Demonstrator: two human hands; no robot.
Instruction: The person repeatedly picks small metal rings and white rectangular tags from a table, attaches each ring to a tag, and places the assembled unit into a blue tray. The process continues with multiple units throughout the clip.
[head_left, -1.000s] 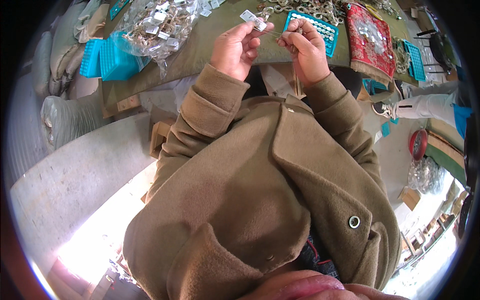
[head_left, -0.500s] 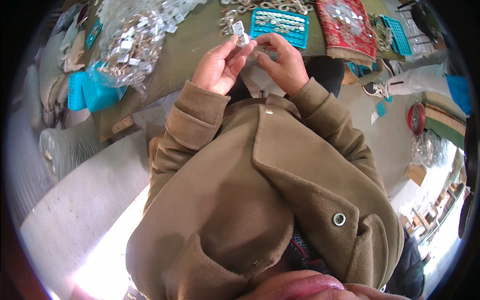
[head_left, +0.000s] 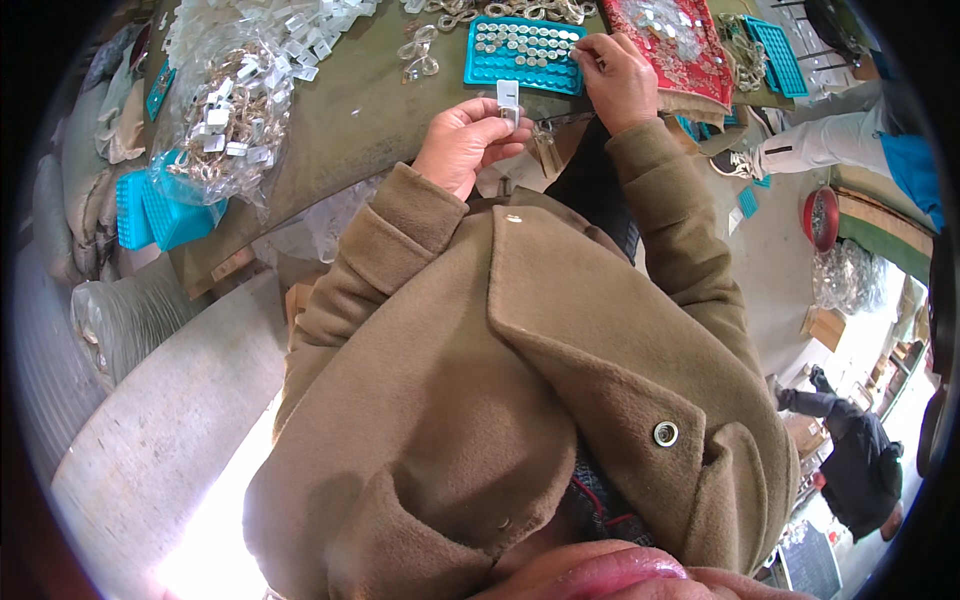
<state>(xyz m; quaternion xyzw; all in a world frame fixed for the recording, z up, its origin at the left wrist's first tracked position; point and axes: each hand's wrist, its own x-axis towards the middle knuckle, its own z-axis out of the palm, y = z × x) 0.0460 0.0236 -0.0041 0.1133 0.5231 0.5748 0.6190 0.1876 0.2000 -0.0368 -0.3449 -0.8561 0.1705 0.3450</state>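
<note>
Over the table edge, left hand (head_left: 465, 140) pinching one white clip (head_left: 508, 96) (upright), right hand (head_left: 620, 78) at one teal tray (head_left: 480, 62)

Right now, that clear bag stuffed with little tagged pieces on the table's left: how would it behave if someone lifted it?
The clear bag would probably sag and shift, since its thin film is crumpled around loose pieces. It bulges full, so likely weighty for its size. The glossy plastic may be slippery.

Two hands: the left hand (head_left: 465, 140) pinching one small white card (head_left: 508, 95), the right hand (head_left: 620, 78) at one turquoise tray (head_left: 525, 55) filled with small round pieces, too many and too small to count. One red cloth (head_left: 670, 40); one clear bag (head_left: 225, 110) of carded pieces; two further turquoise trays, (head_left: 775, 50) and (head_left: 150, 210). Two other people (head_left: 850, 470) stand at right.
</note>
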